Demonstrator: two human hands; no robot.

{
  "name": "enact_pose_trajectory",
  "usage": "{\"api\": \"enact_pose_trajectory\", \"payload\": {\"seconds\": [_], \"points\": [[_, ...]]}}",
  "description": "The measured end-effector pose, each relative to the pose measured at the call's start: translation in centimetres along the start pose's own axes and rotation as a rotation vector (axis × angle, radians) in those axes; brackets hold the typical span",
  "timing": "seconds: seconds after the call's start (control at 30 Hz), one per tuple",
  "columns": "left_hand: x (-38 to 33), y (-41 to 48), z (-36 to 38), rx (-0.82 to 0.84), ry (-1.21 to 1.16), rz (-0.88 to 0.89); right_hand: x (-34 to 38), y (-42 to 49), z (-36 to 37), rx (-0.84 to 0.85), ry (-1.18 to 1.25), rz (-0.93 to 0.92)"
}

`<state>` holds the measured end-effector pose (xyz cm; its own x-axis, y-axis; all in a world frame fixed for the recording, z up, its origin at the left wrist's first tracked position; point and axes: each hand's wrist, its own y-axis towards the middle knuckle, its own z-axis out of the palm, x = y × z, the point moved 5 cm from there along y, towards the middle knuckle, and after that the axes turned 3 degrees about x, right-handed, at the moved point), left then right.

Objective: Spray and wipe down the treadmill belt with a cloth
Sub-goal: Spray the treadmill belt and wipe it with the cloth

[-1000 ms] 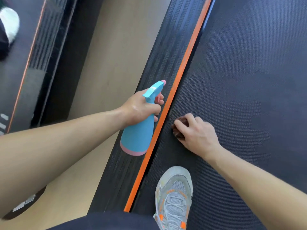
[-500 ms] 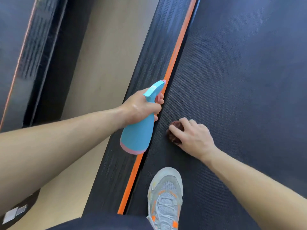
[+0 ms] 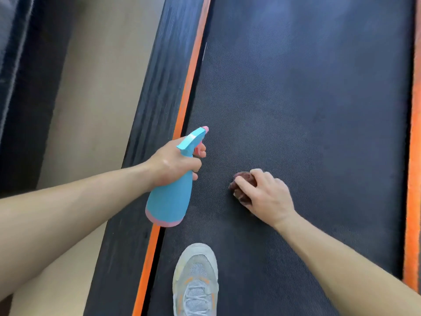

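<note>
**Two hands at work: the wipe leaves the left edge**

One second back, the cloth (image 3: 243,184) sat hard against the orange strip (image 3: 189,87). Now the right hand (image 3: 267,198), fingers curled over the wad and pressing it down, has carried it rightward to a spot well in from the strip on the belt (image 3: 314,106). That looks like a cross-belt stroke under way, with the far stretch probably still to do.

The spray bottle (image 3: 169,197) has also drifted right, its nozzle now over the belt's left margin. The left hand (image 3: 174,164) grips its neck, with fingers on the pink trigger. Its long axis runs from the near-left base to the far-right nozzle, aimed up the belt. A shoe (image 3: 196,281) stands at the near edge.
</note>
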<state>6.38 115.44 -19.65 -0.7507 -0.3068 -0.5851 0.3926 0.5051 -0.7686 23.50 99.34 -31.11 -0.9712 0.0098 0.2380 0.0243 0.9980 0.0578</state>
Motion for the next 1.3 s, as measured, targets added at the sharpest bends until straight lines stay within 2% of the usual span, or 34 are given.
{"api": "enact_pose_trajectory", "payload": {"seconds": [0.13,0.2,0.27,0.33,0.43,0.5,0.53,0.6,0.73,0.8,0.87,0.97,1.1,1.13,1.3], "points": [[-1.0,1.6,1.4,0.031,0.038,0.030,-8.2,10.1,-1.8,-0.140,-0.052,0.419],[-1.2,1.8,1.7,0.035,0.058,0.037,-10.0,12.6,-2.0,-0.144,-0.018,0.494],[-1.3,1.8,1.6,0.038,0.060,0.031,-8.9,10.7,-1.5,-0.175,0.019,0.559],[-1.2,1.8,1.4,0.043,0.075,0.033,-5.1,5.5,-0.8,-0.174,0.077,0.508],[-1.3,1.8,1.1,0.045,0.098,0.031,0.2,-0.9,0.2,-0.068,0.088,0.207],[-1.3,1.9,1.0,0.042,0.097,0.036,-0.3,-0.4,0.3,-0.066,0.039,0.084],[-1.3,2.0,0.9,0.039,0.090,0.041,-0.9,0.9,0.3,-0.079,0.010,0.078],[-0.7,2.1,0.4,0.023,0.061,0.045,-1.9,4.0,0.4,-0.102,-0.016,0.170],[0.6,1.7,-0.6,-0.016,0.037,0.026,-1.7,9.5,0.7,-0.161,0.046,0.481],[1.2,1.3,-1.0,-0.027,0.002,0.022,0.0,9.8,1.0,-0.176,0.052,0.523],[1.7,0.8,-1.5,-0.038,-0.008,0.012,3.6,7.8,1.5,-0.172,0.066,0.398],[1.5,0.1,-1.9,-0.053,-0.052,0.041,10.4,2.3,2.9,-0.079,0.126,0.054],[0.9,-0.5,-2.2,-0.063,-0.085,0.089,10.5,3.6,3.8,-0.052,0.059,-0.170],[1.0,-0.5,-2.4,-0.071,-0.080,0.088,9.9,5.4,3.7,-0.059,0.043,-0.149],[1.9,-1.0,-3.4,-0.106,-0.077,0.063,8.2,13.3,3.2,-0.105,0.055,0.253]]}}
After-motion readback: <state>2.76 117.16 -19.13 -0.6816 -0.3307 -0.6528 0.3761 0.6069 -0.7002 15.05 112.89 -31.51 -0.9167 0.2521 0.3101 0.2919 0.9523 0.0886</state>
